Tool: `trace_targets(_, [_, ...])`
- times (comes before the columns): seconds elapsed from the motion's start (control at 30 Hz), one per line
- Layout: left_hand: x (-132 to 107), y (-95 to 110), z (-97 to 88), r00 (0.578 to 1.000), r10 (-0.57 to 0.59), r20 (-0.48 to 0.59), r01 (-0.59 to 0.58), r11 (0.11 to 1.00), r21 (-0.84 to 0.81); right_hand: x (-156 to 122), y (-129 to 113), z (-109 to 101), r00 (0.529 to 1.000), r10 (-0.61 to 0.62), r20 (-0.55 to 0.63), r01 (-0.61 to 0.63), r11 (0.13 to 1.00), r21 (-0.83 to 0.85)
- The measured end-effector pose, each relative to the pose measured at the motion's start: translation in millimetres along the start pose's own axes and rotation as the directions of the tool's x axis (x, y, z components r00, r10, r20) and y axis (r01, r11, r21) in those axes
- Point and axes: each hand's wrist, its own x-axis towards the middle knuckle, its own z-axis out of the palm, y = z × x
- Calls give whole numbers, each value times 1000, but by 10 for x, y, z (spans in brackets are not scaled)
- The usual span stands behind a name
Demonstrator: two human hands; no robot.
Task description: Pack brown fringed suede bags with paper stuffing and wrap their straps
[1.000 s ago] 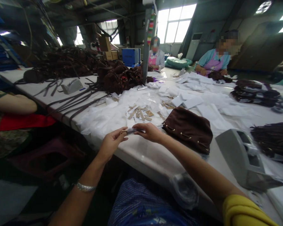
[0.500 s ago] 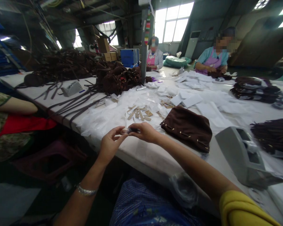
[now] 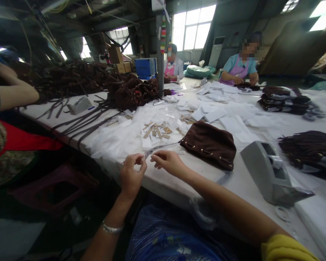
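Note:
My left hand [image 3: 132, 174] and my right hand [image 3: 168, 162] meet at the near edge of the white table [image 3: 179, 181]. Both pinch a small clear strip [image 3: 149, 154], something like a tiny plastic packet, held between the fingertips. Just beyond the hands lies a heap of small tan tags [image 3: 156, 131] on white plastic sheets. A brown drawstring pouch [image 3: 209, 144] with gold eyelets lies to the right of my right hand.
A grey tape dispenser [image 3: 271, 174] stands at the right; another [image 3: 80, 105] sits at the left. Brown pouches [image 3: 133, 92] and straps are piled at the back, dark bundles [image 3: 309, 150] at the right. A person's arm [image 3: 13, 95] is at the left; two people work at the far end.
My hands came slightly lower and nearer, still pinching the small clear strip. The view shifted left and down. The arm of the person at the left has risen.

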Motion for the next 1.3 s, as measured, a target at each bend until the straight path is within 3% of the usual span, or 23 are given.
trace_targets(0.1, [-188,50,75,993,115,13,-115,992,54,-61,34,50,996,72,44,-80,969,232])
trace_targets(0.17, [-304,77,118,991,129,38,-131,990,46,-113,48,55,997,64,53,-75,965,251])
trace_targets(0.33, [-509,137,129,986,1,164,16,995,-101,-224,66,-5,999,39,-6,-39,996,81])
trace_targets(0.43, [-513,167,49,959,-93,267,160,957,-241,-263,65,-99,999,-42,-16,39,984,-174])
trace_targets(0.5, [-420,179,-4,944,-198,263,277,910,-308,-291,59,-176,992,-129,6,120,899,-421])
trace_targets(0.6, [-154,177,3,911,-299,285,387,858,-337,-333,51,-286,974,-206,91,200,609,-767])
trace_targets(0.67, [44,157,84,852,-318,416,467,819,-332,-350,52,-351,951,-223,216,286,361,-888])
trace_targets(0.77, [243,104,255,696,-339,633,629,713,-309,-355,78,-467,863,-245,442,476,96,-874])
trace_targets(0.87, [281,54,375,543,-312,779,741,615,-270,-358,148,-624,774,-277,570,583,-41,-812])
trace_targets(0.93, [242,36,411,452,-271,850,798,548,-249,-373,217,-734,735,-298,609,618,-76,-783])
trace_targets(1.0, [181,35,437,395,-233,889,841,481,-248,-397,303,-818,725,-326,607,624,-61,-779])
trace_targets(1.1, [81,56,499,375,-203,904,881,382,-280,-427,461,-861,776,-375,507,566,59,-823])
trace_targets(1.2, [0,85,592,415,-210,885,890,294,-348,-444,601,-810,863,-450,230,405,344,-847])
trace_targets(1.3, [-56,106,683,495,-261,828,866,227,-446,-476,646,-713,874,-472,-117,275,679,-681])
